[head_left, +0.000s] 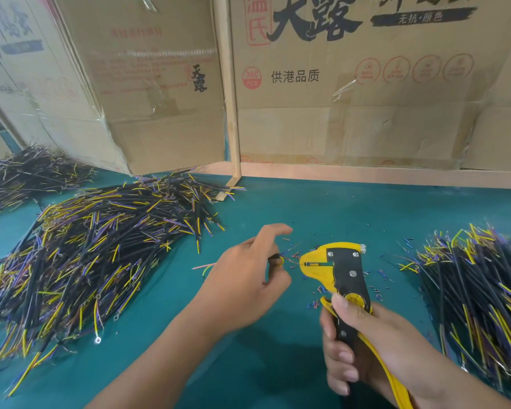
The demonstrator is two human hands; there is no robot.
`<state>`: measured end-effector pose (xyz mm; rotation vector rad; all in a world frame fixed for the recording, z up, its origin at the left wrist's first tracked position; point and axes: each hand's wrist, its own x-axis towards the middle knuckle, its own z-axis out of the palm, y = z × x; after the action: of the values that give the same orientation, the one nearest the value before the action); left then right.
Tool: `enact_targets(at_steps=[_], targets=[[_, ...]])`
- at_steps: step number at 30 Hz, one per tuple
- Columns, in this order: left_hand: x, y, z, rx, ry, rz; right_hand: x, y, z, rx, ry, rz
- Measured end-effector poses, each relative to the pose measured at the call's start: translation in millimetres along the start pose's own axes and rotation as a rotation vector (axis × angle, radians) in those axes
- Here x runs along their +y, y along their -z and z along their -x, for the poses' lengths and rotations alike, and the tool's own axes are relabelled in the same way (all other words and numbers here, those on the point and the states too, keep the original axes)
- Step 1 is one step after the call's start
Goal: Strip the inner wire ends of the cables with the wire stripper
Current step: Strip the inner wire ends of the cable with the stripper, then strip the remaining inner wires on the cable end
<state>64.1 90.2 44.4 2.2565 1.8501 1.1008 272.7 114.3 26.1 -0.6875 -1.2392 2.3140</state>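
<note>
Head view: the right hand [375, 346], at about 5 o'clock in the frame, is wrapped round the handles of a yellow and black wire stripper [337, 270], thumb lying near the yellow pivot dial. The stripper's head points toward 9 o'clock, just above the green tabletop [322, 208]. The left hand [245, 278], at centre, pinches a short black cable [276, 257] between thumb and fingers, index finger lifted straight; the cable's thin inner wires reach toward the stripper's head, and I cannot tell whether they touch it. The two hands are near each other but apart. Small cut bits of coloured insulation [319, 290] lie scattered around the stripper. A large pile of cables [95, 246] lies at 9 o'clock, another pile [484, 287] at 3 o'clock. Printed cardboard boxes [351, 84] stand behind, at 12 o'clock.
</note>
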Motion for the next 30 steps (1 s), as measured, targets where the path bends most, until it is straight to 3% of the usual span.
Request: enact_targets(at_steps=[12,19,30], targets=[[-4,-2,-1,-0.028,-0.008,0.032,-1,1,2,0.059,0.017,0.024],[-34,12,-5,0.119,0.147,0.095,-15,13,4,0.132,0.136,-0.014],[-31,6,-4,0.084,0.107,0.202,13,45,-30,-0.009,0.115,-0.113]])
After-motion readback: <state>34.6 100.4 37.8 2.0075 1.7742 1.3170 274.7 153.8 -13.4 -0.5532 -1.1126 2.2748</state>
